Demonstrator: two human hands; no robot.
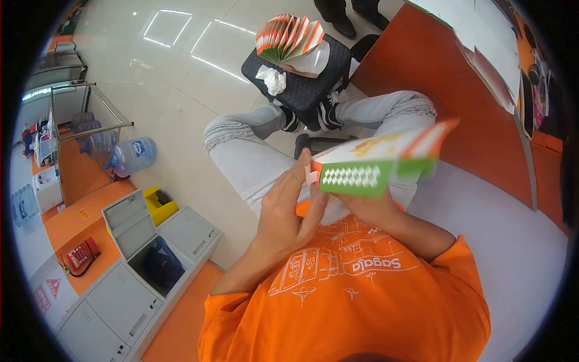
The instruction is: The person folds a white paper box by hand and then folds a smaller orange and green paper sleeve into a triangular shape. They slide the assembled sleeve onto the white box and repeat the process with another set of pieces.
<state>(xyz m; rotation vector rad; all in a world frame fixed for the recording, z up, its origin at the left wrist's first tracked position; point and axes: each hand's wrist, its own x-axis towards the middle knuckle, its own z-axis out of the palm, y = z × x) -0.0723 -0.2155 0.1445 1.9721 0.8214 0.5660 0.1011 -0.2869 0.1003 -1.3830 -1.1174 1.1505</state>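
Observation:
A printed paper box (356, 169) in orange, white and green is held up over my lap, its right end blurred. Beside its left end, my left hand (283, 208) has thumb and forefinger at a small white tab, gripping the edge. My right hand (374, 208) holds the box from beneath; most of its fingers are hidden behind the green side. In front of my knees, a fanned stack of similar paper boxes (286, 37) lies on a black woven stool (301, 90). A crumpled white piece (271, 79) rests near that stack.
At left, grey lockers (123, 301) include one with its lid up. Large water bottles (134, 155) and a fire extinguisher (81, 256) are beyond. A reddish-brown table (416, 66) stands at right, and another person's shoes (344, 27) show at the top.

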